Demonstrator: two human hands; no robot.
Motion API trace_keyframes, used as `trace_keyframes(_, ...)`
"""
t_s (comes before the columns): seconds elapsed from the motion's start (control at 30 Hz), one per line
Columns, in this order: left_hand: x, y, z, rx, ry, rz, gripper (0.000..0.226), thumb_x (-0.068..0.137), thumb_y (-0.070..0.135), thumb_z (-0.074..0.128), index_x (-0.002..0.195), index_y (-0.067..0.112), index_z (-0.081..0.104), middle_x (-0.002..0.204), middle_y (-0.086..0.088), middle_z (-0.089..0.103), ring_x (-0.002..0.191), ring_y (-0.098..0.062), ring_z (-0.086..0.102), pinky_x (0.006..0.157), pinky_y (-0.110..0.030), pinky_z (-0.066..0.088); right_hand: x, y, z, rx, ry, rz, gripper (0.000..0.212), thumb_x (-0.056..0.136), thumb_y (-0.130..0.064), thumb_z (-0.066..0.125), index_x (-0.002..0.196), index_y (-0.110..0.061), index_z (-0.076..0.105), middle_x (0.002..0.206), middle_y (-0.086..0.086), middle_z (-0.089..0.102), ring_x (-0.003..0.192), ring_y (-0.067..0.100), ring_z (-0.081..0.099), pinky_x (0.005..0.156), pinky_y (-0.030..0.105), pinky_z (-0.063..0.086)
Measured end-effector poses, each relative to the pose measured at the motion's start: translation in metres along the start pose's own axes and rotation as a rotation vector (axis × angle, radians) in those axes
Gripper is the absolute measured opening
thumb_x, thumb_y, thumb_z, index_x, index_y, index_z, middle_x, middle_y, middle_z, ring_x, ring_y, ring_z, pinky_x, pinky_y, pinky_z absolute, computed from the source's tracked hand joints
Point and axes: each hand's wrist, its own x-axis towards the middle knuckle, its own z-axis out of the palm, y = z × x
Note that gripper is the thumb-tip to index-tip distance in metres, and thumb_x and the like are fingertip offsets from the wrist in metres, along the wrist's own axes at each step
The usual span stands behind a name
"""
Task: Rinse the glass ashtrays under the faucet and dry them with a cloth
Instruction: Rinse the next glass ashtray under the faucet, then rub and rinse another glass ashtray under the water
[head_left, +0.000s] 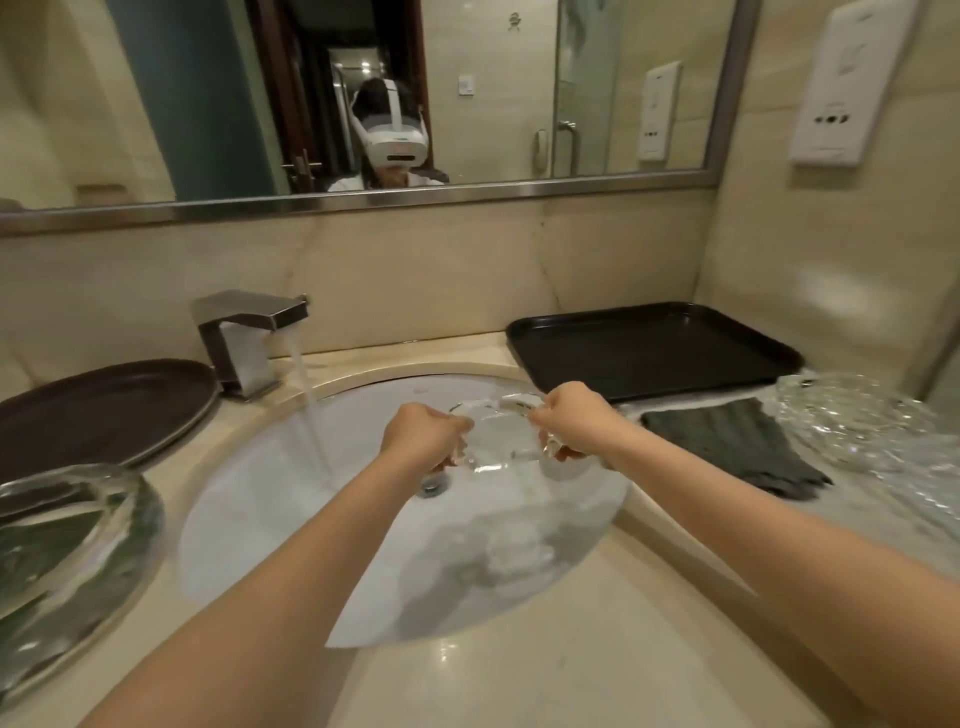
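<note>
The glass ashtray is gripped at both rims by the left hand and right hand over the sink. It should be carried toward 9 o'clock under the faucet stream and turned slowly, the grip kept firm because wet glass probably slips.

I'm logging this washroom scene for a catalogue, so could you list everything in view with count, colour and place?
clear glass ashtray held over the basin: 1, clear, between both hands, right of the water stream
clear glass ashtrays on the counter: 2, clear, near left and far right
square metal faucet: 1, silver, behind the basin, running
white oval sink basin: 1, white, centre
dark grey folded cloth: 1, right of the basin
black rectangular tray: 1, back right
dark brown round tray: 1, left
framed wall mirror: 1, above the counter
left hand: grips the ashtray's left edge
right hand: grips its right edge
</note>
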Motion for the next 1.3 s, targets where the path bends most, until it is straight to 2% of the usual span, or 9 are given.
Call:
trace_keyframes(0.1,-0.01,0.024,0.026,-0.14,-0.083,-0.056,0.022,0.089,0.025,0.063,0.075,0.01,0.056,0.067,-0.002,0.055,0.052,-0.012,0.048,0.052,-0.02,0.043,-0.011,0.015,-0.031,-0.012,0.056,0.007,0.011,0.094,-0.022,0.048,0.101,-0.014,0.05,0.075,0.004,0.057,0.052,0.011,0.053,0.045,0.021,0.04)
trace_keyframes(0.3,-0.021,0.081,0.087,-0.351,-0.335,-0.066,0.022,0.089,0.03,0.062,0.09,0.01,0.052,0.057,0.001,0.055,0.029,-0.003,0.048,0.054,-0.022,0.047,-0.029,0.046,-0.118,-0.09,0.291,0.033,0.024,0.09,-0.021,0.051,0.07,-0.011,0.061,0.067,0.007,0.058,0.055,0.017,0.05,0.052,0.025,0.04)
trace_keyframes(0.43,-0.034,0.124,0.146,-0.439,-0.524,-0.05,0.016,0.09,0.02,0.061,0.092,0.006,0.056,0.073,-0.007,0.06,0.042,-0.008,0.06,0.055,-0.02,0.049,-0.034,0.081,-0.182,-0.074,0.428,0.13,0.024,0.09,-0.021,0.055,0.072,-0.006,0.06,0.068,0.006,0.054,0.054,0.017,0.043,0.049,0.024,0.034)
trace_keyframes(0.57,-0.044,0.148,0.196,-0.416,-0.6,-0.027,0.018,0.092,0.012,0.059,0.106,0.001,0.055,0.072,-0.008,0.061,0.041,-0.007,0.061,0.05,-0.019,0.05,-0.041,0.12,-0.223,-0.119,0.482,0.194,0.018,0.089,-0.023,0.06,0.077,-0.01,0.064,0.071,0.007,0.057,0.052,0.015,0.045,0.044,0.021,0.035)
trace_keyframes(0.8,-0.052,0.152,0.231,-0.372,-0.631,-0.022,0.031,0.092,0.01,0.059,0.118,-0.006,0.053,0.093,-0.012,0.063,0.062,-0.016,0.063,0.064,-0.023,0.053,-0.041,0.16,-0.235,-0.143,0.522,0.187,0.02,0.091,-0.02,0.059,0.097,-0.003,0.067,0.072,0.0,0.058,0.061,0.009,0.049,0.052,0.022,0.038)
trace_keyframes(0.9,-0.055,0.153,0.237,-0.365,-0.625,-0.019,0.031,0.092,0.007,0.058,0.118,-0.008,0.052,0.108,-0.018,0.063,0.062,-0.017,0.063,0.061,-0.022,0.052,-0.043,0.168,-0.237,-0.152,0.556,0.187,0.022,0.091,-0.02,0.058,0.103,-0.003,0.067,0.092,0.007,0.064,0.069,0.012,0.051,0.066,0.027,0.042)
trace_keyframes(1.03,-0.052,0.146,0.244,-0.358,-0.573,0.025,0.032,0.087,0.009,0.065,0.114,-0.004,0.055,0.093,-0.012,0.064,0.062,-0.016,0.065,0.066,-0.022,0.053,-0.043,0.175,-0.234,-0.273,0.577,0.178,0.024,0.092,-0.02,0.057,0.107,-0.004,0.067,0.109,0.009,0.066,0.088,0.015,0.053,0.079,0.027,0.042)
trace_keyframes(1.2,-0.051,0.143,0.242,-0.311,-0.514,0.026,0.032,0.084,0.018,0.07,0.112,0.007,0.06,0.096,-0.004,0.065,0.059,-0.01,0.063,0.055,-0.019,0.048,-0.04,0.172,-0.229,-0.412,0.582,0.196,0.027,0.093,-0.025,0.055,0.108,-0.006,0.066,0.11,0.011,0.066,0.093,0.023,0.059,0.087,0.036,0.05)
trace_keyframes(1.3,-0.048,0.14,0.228,-0.24,-0.457,0.119,0.021,0.088,0.026,0.064,0.105,0.014,0.061,0.102,-0.002,0.066,0.074,-0.013,0.064,0.064,-0.023,0.048,-0.037,0.156,-0.222,-0.446,0.64,0.125,0.03,0.093,-0.024,0.054,0.115,-0.008,0.065,0.115,0.009,0.066,0.108,0.027,0.059,0.097,0.042,0.046)
